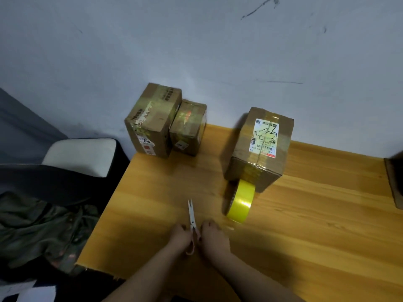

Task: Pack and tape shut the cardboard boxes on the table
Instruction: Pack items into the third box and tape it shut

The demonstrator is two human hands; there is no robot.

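Observation:
Three taped cardboard boxes stand on the wooden table point(305, 225). A tall box point(152, 120) and a smaller box point(188, 127) sit together at the back left corner. A labelled box point(259, 149) stands right of the middle. A yellow tape roll point(239, 201) stands on edge against its front, its tape running onto the box. Small scissors point(192, 216) lie near the front with the blades pointing away. My left hand point(178, 236) and my right hand point(212, 235) both hold the scissors' handles, fingers curled around them.
A grey wall rises directly behind the boxes. Left of the table are a dark chair with a white cushion point(80, 155) and a green garment point(43, 232). A dark object point(394, 179) pokes in at the right edge of the table.

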